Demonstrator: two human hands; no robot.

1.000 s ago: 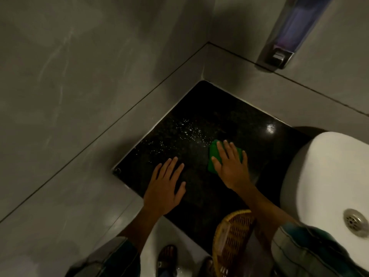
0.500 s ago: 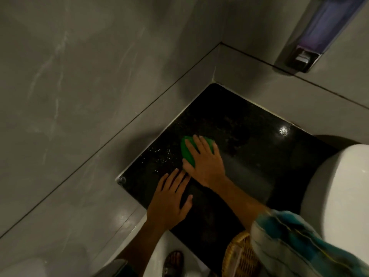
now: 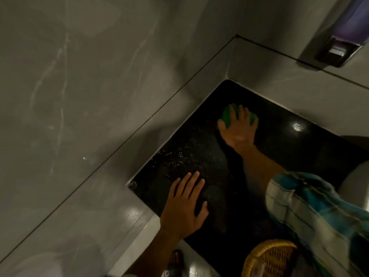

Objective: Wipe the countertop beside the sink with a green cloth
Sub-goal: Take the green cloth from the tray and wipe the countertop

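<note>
The black bench (image 3: pixel 269 156) sits in a corner of grey tiled walls (image 3: pixel 89 86): one wall runs along its left edge, another along its far edge, and the two meet just beyond the green cloth (image 3: pixel 226 116). The near-left corner of the bench ends at a small round fitting (image 3: pixel 132 184), and from there its front edge runs free toward the wicker basket (image 3: pixel 269 258), which stands at the near edge. A pale curved rim of the sink (image 3: pixel 357 188) shows at the bench's right side. Between the cloth and the sink the dark top lies open, with one bright glint of light on it; left of the cloth, toward the wall, fine white specks are scattered over the surface.

The right hand (image 3: pixel 238 130) reaches far across the bench, forearm stretched out from a striped sleeve (image 3: pixel 311 212). It lies palm-down on the green cloth near the far corner, grip spread flat, fingers fanned over the cloth and pressing it to the top rather than pinching it. The left hand (image 3: pixel 184 204) rests palm-down at the bench's near-left edge, well apart from the cloth, its fingers spread and holding nothing.
</note>
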